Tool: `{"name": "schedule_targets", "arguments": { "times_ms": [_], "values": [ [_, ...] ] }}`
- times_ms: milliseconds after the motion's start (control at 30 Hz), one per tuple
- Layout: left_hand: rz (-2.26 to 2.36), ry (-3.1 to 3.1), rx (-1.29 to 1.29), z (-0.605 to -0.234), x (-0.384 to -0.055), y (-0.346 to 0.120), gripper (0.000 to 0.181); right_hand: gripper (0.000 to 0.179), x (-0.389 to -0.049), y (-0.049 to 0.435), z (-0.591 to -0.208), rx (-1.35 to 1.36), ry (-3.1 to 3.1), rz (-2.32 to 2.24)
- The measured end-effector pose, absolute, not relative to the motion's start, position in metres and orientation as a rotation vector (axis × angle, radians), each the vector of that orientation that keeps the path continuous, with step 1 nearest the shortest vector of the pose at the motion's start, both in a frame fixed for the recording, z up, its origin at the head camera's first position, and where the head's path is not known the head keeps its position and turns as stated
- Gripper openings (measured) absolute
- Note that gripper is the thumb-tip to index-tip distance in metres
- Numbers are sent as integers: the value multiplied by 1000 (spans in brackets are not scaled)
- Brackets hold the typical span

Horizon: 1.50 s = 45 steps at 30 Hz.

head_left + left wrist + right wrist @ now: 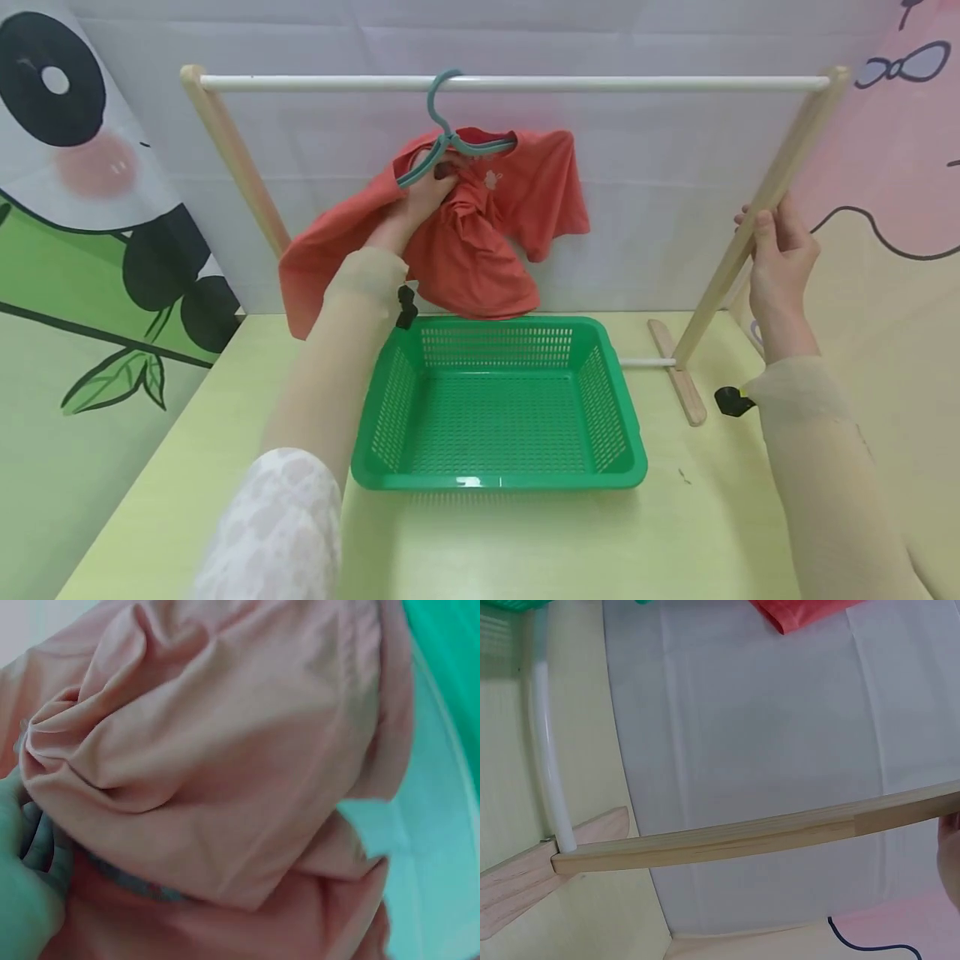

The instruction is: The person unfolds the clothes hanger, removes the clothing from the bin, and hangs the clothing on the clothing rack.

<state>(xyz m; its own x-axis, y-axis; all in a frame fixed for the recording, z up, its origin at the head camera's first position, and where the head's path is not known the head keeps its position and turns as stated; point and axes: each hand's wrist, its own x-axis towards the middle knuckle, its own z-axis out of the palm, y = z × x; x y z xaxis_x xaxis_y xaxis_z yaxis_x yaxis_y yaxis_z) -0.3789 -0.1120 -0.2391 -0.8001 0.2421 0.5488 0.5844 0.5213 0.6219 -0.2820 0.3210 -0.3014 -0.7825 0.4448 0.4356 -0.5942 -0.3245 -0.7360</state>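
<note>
A red T-shirt [480, 267] hangs on a teal hanger [450, 137], whose hook goes over the white rail [637, 83] of a clothes rack. My left hand [426, 190] reaches in at the neckline under the hanger and grips bunched shirt fabric; some fingers are hidden by cloth. In the left wrist view, the hand [30, 862] lies at the left edge against the folded fabric [210, 750]. With my right hand [783, 254] I hold the rack's right wooden post [765, 200], thumb in front and fingers behind it. The right wrist view shows that post [780, 836] too.
A green plastic basket [498, 481] stands on the pale yellow table [712, 517], below the shirt. The rack's wooden foot [686, 392] and lower white bar [647, 362] lie right of the basket. Behind the rack hangs a white cloth [652, 192].
</note>
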Motion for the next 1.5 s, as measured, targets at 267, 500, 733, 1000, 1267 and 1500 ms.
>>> {"name": "schedule_targets", "arguments": {
  "times_ms": [267, 500, 733, 1000, 1267, 1500],
  "values": [
    [-1052, -2490, -774, -283, -366, -108, 20, 44, -279, 318, -301, 184, -1323, 2147],
    [-882, -2657, -917, -311, -354, -103, 18, 45, -274, 315, -300, 170, -1331, 2153],
    [-546, -2735, -1166, -321, -342, -89, 22, 46, -277, 319, -303, 169, -1321, 2160],
    [-624, -3009, -1319, -343, -331, -83, 35, 45, -276, 321, -303, 152, -1331, 2156],
    [-521, -3016, -1348, -353, -338, -86, 31, 44, -274, 319, -302, 129, -1336, 2167],
    [-505, -2828, -1183, -347, -352, -88, 20, 43, -276, 320, -303, 132, -1359, 2137]
  ]
}}
